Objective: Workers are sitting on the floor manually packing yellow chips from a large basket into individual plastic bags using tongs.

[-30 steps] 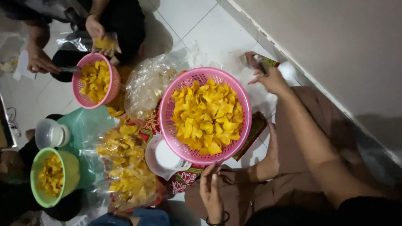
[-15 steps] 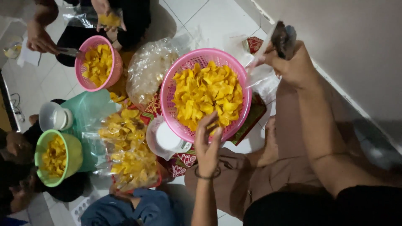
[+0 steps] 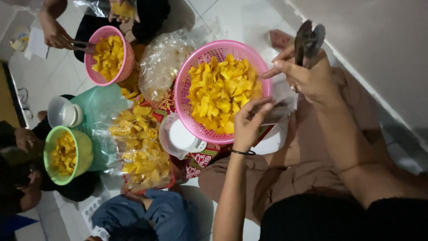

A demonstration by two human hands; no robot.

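Fingers at the rim of a pink basket of yellow chips

Fingers (image 3: 261, 108) of the left hand (image 3: 247, 127) curled at the near rim of the large pink basket (image 3: 187, 80), pinching a clear plastic bag (image 3: 278, 111) against its edge. Heaped inside, yellow chips (image 3: 218, 93), thin, curled and irregular, filling the round mesh basket on the tiled floor (image 3: 249, 18) in front of the crossed legs. Right hand (image 3: 305, 73) raised beside the basket's far side, clenched around dark metal tongs (image 3: 307, 40), forefinger stretched toward the rim; tongs pointing up, blades together. Just beside the basket, a white lidded tub (image 3: 180, 138) and a bulging clear sack (image 3: 162, 62). Further off, a smaller pink basket (image 3: 127, 58) of chips, with another person's hand (image 3: 53, 33) working tongs in it. Also a green bowl (image 3: 84, 151) of chips, a loose pile of bagged chips (image 3: 138, 147), a translucent green container (image 3: 100, 105). Between the baskets, the sack crowding the space.
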